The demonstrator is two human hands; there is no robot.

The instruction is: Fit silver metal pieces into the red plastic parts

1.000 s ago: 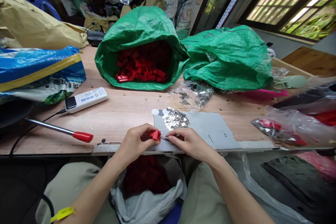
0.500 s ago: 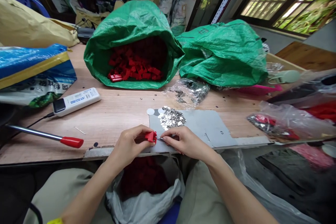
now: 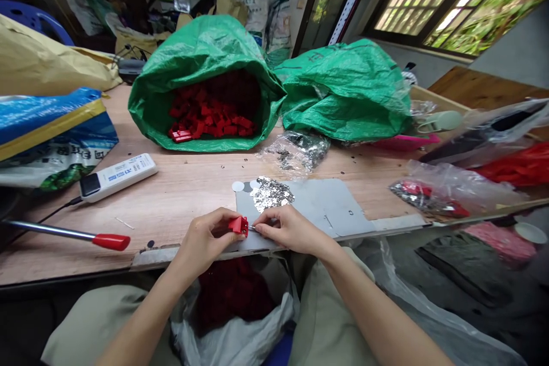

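Observation:
My left hand [image 3: 201, 238] pinches a small red plastic block-like part [image 3: 238, 225] between thumb and fingers, over the front edge of the table. At its right end my right hand [image 3: 288, 230] is closed on a small, thin metal piece [image 3: 251, 228], whose tip points at the part; whether it has entered the part I cannot tell. Just behind the hands, a pile of shiny flat metal pieces [image 3: 274, 192] rests on a grey board [image 3: 328, 203].
A green sack [image 3: 201, 40] of red plastic parts lies open at the back, beside another green sack [image 3: 343, 91]. A red-tipped lever [image 3: 111, 241] and a white device [image 3: 122, 176] are at left. Below the edge, an open white bag [image 3: 231, 349] holds red parts.
The view has shifted slightly, so everything sits a little further left. My hands keep hold of the red part and metal piece, which stay close together.

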